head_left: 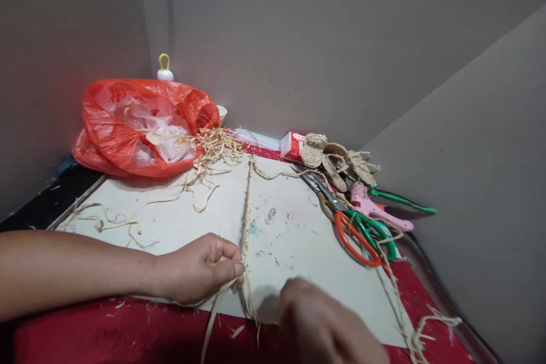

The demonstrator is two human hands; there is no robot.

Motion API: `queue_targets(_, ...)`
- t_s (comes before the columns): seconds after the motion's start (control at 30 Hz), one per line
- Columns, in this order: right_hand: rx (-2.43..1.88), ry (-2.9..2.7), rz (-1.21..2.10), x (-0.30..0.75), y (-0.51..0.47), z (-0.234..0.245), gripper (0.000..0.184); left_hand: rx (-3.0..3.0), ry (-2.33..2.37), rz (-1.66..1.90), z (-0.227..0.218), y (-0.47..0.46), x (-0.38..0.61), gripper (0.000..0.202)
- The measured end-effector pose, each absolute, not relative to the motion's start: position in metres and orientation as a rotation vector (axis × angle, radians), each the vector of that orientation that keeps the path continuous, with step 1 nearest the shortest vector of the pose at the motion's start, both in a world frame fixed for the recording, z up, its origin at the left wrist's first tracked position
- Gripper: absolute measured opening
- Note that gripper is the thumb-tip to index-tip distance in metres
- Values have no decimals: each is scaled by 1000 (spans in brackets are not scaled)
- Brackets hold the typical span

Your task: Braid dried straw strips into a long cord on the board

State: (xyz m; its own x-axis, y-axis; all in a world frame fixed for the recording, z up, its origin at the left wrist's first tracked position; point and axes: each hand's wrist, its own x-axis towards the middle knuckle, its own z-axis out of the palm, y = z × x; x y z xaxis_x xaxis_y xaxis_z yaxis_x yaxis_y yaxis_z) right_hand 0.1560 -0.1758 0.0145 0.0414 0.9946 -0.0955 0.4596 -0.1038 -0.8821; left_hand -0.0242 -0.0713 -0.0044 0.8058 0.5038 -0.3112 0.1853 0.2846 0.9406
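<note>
A thin braid of pale straw-like fibre (248,205) runs up the middle of the white board (294,239). My left hand (202,270) is closed on its near end, with thumb and forefinger pinched together. Loose strands (216,314) hang below those fingers towards the front edge of the board. To the right, my right hand (322,321) is over the front of the board, smeared by motion. Its fingers are too blurred to show whether they hold a strand.
A red plastic bag (140,162) stands at the back left, with fibre scraps (215,145) beside it. On the right lie orange-handled scissors (356,239), green-handled scissors (369,227), a pink glue gun (375,207), braided pieces (335,162) and a long cord (394,281). Grey walls enclose the back and right.
</note>
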Motion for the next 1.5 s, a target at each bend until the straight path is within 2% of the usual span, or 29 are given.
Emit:
queue_targets(0.1,-1612,-1078,1011,153,-157,20,32,1271,621,262,-3,-73,-23,44)
queue_targets(0.23,-1451,-951,1551,133,-142,13,40,1233,447,294,-3,-73,-20,45)
queue_targets(0.33,-1403,-990,1766,128,-141,5,39,1283,431,236,-5,-72,-20,44)
queue_targets(0.47,-1409,-1235,1642,135,-139,-1,42,1365,546,184,-5,-68,-23,34)
queue_targets(0.57,-1431,-1375,1622,141,-135,-1,45,1357,490,137,-4,-65,-23,33)
queue_targets(0.8,-1436,-1215,1713,142,-134,-8,45,1402,566,32,-5,-56,-24,26)
queue_targets(0.97,-1369,-1115,1733,141,-136,-12,48,1639,543,-99,34,-32,-36,25)
queue_targets(1.1,-1225,-981,1839,143,-137,-11,46,1895,674,-56,70,-1,-53,22)
queue_targets(1.2,-1171,-911,1901,144,-137,-11,46,2065,819,79,81,25,-63,22)
queue_targets(1.33,-1147,-901,1937,144,-137,-12,46,2417,1137,279,67,41,-58,23)
queue_targets(1.5,-1189,-933,1940,145,-137,-9,49,2610,1281,110,31,35,-27,21)
